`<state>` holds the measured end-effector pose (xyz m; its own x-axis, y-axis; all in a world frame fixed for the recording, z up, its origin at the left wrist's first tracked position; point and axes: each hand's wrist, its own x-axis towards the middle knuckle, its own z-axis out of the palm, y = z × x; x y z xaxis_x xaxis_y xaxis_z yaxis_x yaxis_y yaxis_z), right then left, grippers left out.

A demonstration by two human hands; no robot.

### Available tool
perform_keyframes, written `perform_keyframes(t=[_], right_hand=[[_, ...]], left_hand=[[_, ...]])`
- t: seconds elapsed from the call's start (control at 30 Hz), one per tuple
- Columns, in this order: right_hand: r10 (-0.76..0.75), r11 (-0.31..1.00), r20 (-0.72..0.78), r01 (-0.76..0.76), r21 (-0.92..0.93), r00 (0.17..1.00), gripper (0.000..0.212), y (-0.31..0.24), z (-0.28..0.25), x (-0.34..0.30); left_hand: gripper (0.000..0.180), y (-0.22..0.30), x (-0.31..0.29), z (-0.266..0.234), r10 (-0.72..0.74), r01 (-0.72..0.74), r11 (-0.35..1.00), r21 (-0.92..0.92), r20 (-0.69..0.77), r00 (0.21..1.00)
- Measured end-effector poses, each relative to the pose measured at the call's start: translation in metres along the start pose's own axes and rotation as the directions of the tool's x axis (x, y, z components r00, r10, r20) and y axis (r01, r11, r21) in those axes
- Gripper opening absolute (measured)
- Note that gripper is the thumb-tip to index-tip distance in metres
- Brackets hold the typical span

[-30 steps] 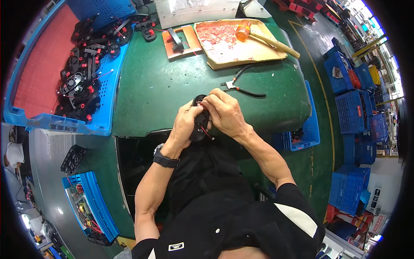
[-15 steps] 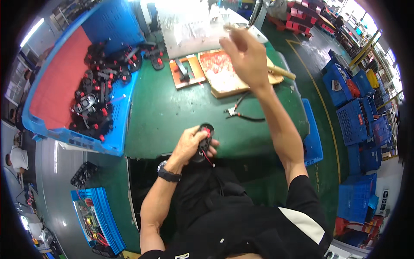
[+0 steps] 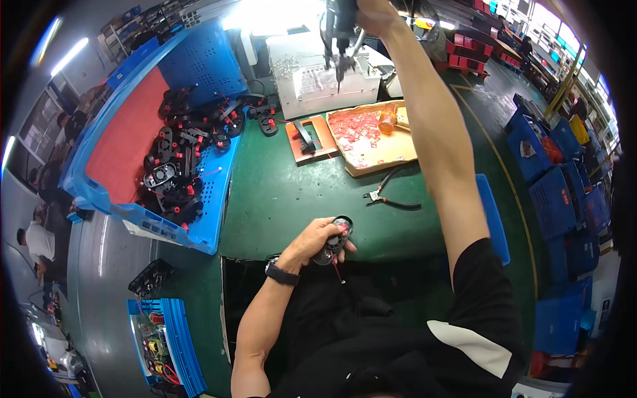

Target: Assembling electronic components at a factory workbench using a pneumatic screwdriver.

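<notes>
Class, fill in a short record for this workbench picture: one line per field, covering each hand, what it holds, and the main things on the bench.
Left hand: grips a small black part with red wires at the near bench edge
Right hand: raised high, on a hanging power tool
Bench: green mat
Pliers: lying on the mat, untouched
Blue crate: left, holds black and red parts
Cardboard tray: behind the pliers, red bits inside

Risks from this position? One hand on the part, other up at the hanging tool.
1. The left hand alone holds the small black round part with red wires at the green table's near edge; it might slip off.
2. The right hand grips the overhead hanging driver tool; lowering it could strike the tan cardboard tray of red pieces.
3. The black-handled pliers lie close by and may snag the dangling wires.
</notes>
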<state>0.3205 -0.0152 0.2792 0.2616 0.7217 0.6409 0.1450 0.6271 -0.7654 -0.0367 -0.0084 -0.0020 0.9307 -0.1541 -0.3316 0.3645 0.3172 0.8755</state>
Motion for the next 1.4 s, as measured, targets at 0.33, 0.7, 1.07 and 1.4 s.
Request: perform_keyframes(t=[0.33,0.7,1.07,1.4], right_hand=[[-0.242,0.948,-0.477,0.102,-0.301,0.845,0.031,-0.006,0.166,-0.192],[-0.293,0.900,-0.393,0.112,-0.422,0.872,0.029,0.009,0.190,-0.245],[-0.219,0.894,-0.354,0.042,-0.445,0.909,0.025,0.004,0.191,-0.251],[-0.261,0.896,-0.321,0.105,-0.432,0.911,0.026,0.016,0.198,-0.251]], left_hand=[[0.035,-0.002,-0.008,-0.021,0.076,-0.077,0.997,-0.020,-0.030,0.997],[0.021,-0.005,-0.011,0.001,0.079,-0.070,0.995,0.077,-0.129,0.989],[0.022,-0.004,-0.008,0.004,0.080,-0.077,0.997,0.029,-0.134,0.988],[0.028,-0.007,-0.012,0.002,0.113,-0.109,0.993,0.032,-0.126,0.986]])
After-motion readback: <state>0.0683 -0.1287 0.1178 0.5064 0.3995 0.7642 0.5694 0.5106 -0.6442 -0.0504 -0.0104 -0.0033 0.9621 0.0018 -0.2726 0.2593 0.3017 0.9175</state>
